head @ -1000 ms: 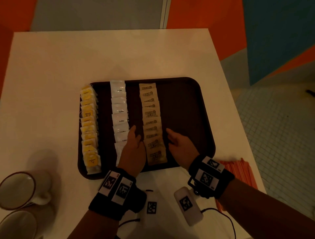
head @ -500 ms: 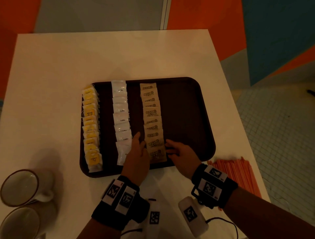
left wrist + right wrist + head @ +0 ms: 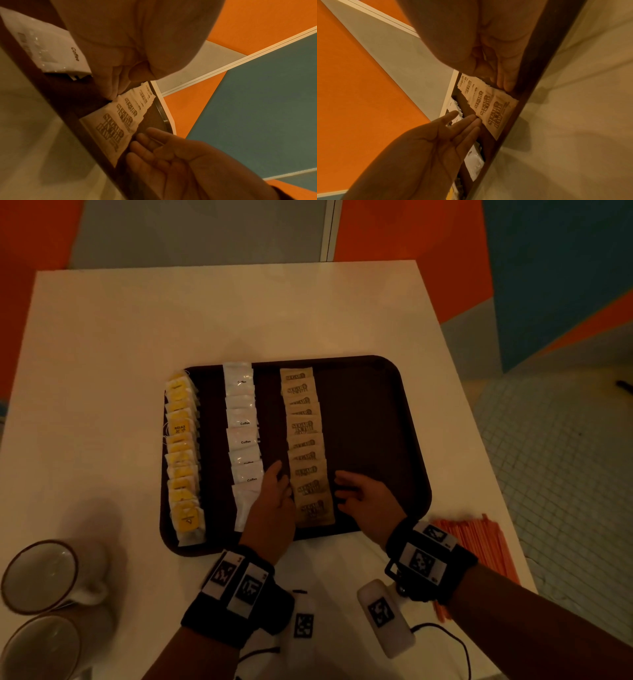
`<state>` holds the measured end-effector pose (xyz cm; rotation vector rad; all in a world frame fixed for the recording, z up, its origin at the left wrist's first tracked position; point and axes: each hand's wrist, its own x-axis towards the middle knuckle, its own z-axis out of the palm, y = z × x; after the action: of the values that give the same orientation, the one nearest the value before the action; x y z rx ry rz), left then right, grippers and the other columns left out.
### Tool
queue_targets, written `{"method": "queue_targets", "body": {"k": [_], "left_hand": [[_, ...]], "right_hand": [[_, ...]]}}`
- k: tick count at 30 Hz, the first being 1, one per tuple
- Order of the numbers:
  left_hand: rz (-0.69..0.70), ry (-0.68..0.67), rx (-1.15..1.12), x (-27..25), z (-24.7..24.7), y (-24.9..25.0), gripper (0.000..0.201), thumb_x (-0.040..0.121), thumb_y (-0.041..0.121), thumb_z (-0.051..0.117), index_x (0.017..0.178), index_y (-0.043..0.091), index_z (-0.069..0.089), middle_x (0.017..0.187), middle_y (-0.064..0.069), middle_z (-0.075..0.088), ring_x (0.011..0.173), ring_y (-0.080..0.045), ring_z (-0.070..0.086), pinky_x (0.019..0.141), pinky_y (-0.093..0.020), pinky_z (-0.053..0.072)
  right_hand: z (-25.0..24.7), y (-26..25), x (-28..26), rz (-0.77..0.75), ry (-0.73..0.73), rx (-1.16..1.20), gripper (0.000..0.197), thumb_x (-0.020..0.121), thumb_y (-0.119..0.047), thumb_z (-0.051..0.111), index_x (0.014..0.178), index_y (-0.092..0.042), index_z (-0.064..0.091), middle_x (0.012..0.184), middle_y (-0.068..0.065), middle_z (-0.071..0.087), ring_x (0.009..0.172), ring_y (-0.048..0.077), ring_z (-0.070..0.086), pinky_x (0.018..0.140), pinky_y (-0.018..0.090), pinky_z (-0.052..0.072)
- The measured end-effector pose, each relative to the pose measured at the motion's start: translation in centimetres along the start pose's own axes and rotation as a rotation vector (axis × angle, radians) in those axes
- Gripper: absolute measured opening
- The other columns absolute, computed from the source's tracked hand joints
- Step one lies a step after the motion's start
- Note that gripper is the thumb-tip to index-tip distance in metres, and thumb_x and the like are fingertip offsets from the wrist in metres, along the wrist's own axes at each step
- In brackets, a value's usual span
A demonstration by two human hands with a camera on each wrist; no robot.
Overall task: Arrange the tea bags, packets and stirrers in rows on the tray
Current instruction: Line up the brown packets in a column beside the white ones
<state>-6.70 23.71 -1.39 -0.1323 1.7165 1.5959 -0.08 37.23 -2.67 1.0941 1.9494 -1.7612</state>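
Observation:
A dark brown tray point(image 3: 370, 422) carries three rows: yellow tea bags point(image 3: 181, 453) at its left edge, white coffee packets point(image 3: 243, 433), and brown sugar packets point(image 3: 305, 440). My two hands flank the near end of the sugar row. The left hand point(image 3: 277, 487) lies with straight fingers point(image 3: 471, 121) against the row's left edge point(image 3: 494, 111). On the other side is my right hand point(image 3: 346, 491), open, its fingers point(image 3: 142, 142) along the right edge of the sugar packets point(image 3: 118, 121); whether they touch it is unclear. Neither hand holds anything. Orange stirrers point(image 3: 479, 546) lie on the table, right of the tray.
The tray sits on a white table point(image 3: 239, 313). Two white mugs point(image 3: 44, 573) point(image 3: 37, 648) stand at the near left corner. The tray's right third is bare. The table's right edge is just beyond the stirrers, with tiled floor below.
Both hands have slid a little along the sugar row toward its near end, staying on either side of it. The rows look unchanged.

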Motion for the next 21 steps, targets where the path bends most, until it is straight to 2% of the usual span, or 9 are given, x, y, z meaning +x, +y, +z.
{"method": "queue_targets", "body": {"k": [2, 4, 5, 7, 9, 12, 16, 17, 21], "left_hand": [[-0.021, -0.002, -0.015, 0.0, 0.2, -0.2, 0.051, 0.095, -0.001, 0.031, 0.143, 0.013, 0.019, 0.145, -0.012, 0.035, 0.114, -0.010, 0.047, 0.088, -0.016, 0.042], [-0.033, -0.010, -0.089, 0.3, 0.0, -0.5, 0.051, 0.094, -0.006, 0.029, 0.142, 0.011, 0.020, 0.142, -0.013, 0.037, 0.101, -0.005, 0.050, 0.078, -0.010, 0.047], [-0.042, -0.002, -0.092, 0.4, -0.1, -0.4, 0.051, 0.094, -0.007, 0.028, 0.142, 0.011, 0.020, 0.142, -0.013, 0.035, 0.107, -0.008, 0.049, 0.085, -0.013, 0.046], [-0.052, 0.027, -0.053, 0.9, -0.6, -0.5, 0.053, 0.094, -0.008, 0.027, 0.143, 0.012, 0.019, 0.147, -0.014, 0.030, 0.130, -0.018, 0.038, 0.101, -0.026, 0.035], [-0.041, 0.048, 0.033, 1.6, -1.0, -0.6, 0.054, 0.095, -0.007, 0.027, 0.144, 0.015, 0.019, 0.150, -0.015, 0.028, 0.137, -0.025, 0.030, 0.108, -0.032, 0.030], [-0.016, 0.042, 0.045, 2.4, -1.1, -0.3, 0.055, 0.094, -0.008, 0.027, 0.144, 0.014, 0.018, 0.149, -0.014, 0.029, 0.138, -0.025, 0.030, 0.104, -0.030, 0.031], [0.029, -0.018, 0.050, 2.6, -0.8, 0.2, 0.056, 0.093, -0.011, 0.025, 0.144, 0.009, 0.014, 0.145, -0.013, 0.035, 0.127, -0.018, 0.039, 0.099, -0.029, 0.035], [0.029, -0.027, 0.092, 2.6, -0.7, 0.3, 0.056, 0.093, -0.010, 0.026, 0.144, 0.010, 0.013, 0.146, -0.014, 0.033, 0.125, -0.017, 0.039, 0.100, -0.030, 0.035], [0.085, -0.030, 0.314, 1.9, -2.2, 0.3, 0.058, 0.092, -0.008, 0.032, 0.144, 0.016, 0.020, 0.150, -0.010, 0.027, 0.137, -0.023, 0.031, 0.111, -0.036, 0.029]], "right_hand": [[0.4, 0.0, 0.0, 0.020, -0.022, 0.046, 0.050, 0.088, 0.012, 0.040, 0.134, -0.007, 0.042, 0.121, 0.000, 0.054, 0.113, 0.018, 0.053, 0.101, 0.038, 0.045], [0.7, 0.3, -0.2, 0.023, -0.033, 0.052, 0.048, 0.088, 0.012, 0.041, 0.131, -0.008, 0.045, 0.119, 0.000, 0.056, 0.109, 0.015, 0.055, 0.099, 0.037, 0.047], [0.7, 0.3, -0.3, 0.020, -0.031, 0.046, 0.048, 0.088, 0.012, 0.041, 0.131, -0.009, 0.045, 0.123, 0.002, 0.055, 0.110, 0.016, 0.055, 0.099, 0.037, 0.047], [0.5, 0.4, -0.2, 0.009, -0.011, 0.018, 0.049, 0.088, 0.011, 0.041, 0.133, -0.008, 0.044, 0.130, 0.005, 0.051, 0.117, 0.018, 0.052, 0.101, 0.036, 0.046], [0.2, 0.2, 0.0, -0.006, 0.013, -0.011, 0.049, 0.089, 0.009, 0.041, 0.135, -0.009, 0.041, 0.134, 0.005, 0.047, 0.123, 0.019, 0.048, 0.103, 0.034, 0.043], [0.1, -0.7, 0.6, -0.048, 0.040, -0.049, 0.050, 0.090, 0.005, 0.042, 0.136, -0.013, 0.040, 0.137, 0.005, 0.047, 0.124, 0.015, 0.047, 0.097, 0.025, 0.043], [0.5, -1.8, 0.9, -0.104, -0.029, -0.051, 0.048, 0.089, 0.008, 0.040, 0.132, -0.012, 0.046, 0.121, -0.004, 0.054, 0.116, 0.011, 0.051, 0.073, 0.006, 0.047], [0.6, -1.9, 0.7, -0.111, -0.030, -0.057, 0.048, 0.089, 0.008, 0.039, 0.132, -0.012, 0.045, 0.119, -0.006, 0.053, 0.114, 0.010, 0.051, 0.073, 0.004, 0.047], [-0.7, -1.0, -0.3, -0.097, 0.045, -0.092, 0.050, 0.089, 0.006, 0.044, 0.136, -0.013, 0.042, 0.136, 0.001, 0.048, 0.124, 0.014, 0.047, 0.097, 0.021, 0.041]]}}
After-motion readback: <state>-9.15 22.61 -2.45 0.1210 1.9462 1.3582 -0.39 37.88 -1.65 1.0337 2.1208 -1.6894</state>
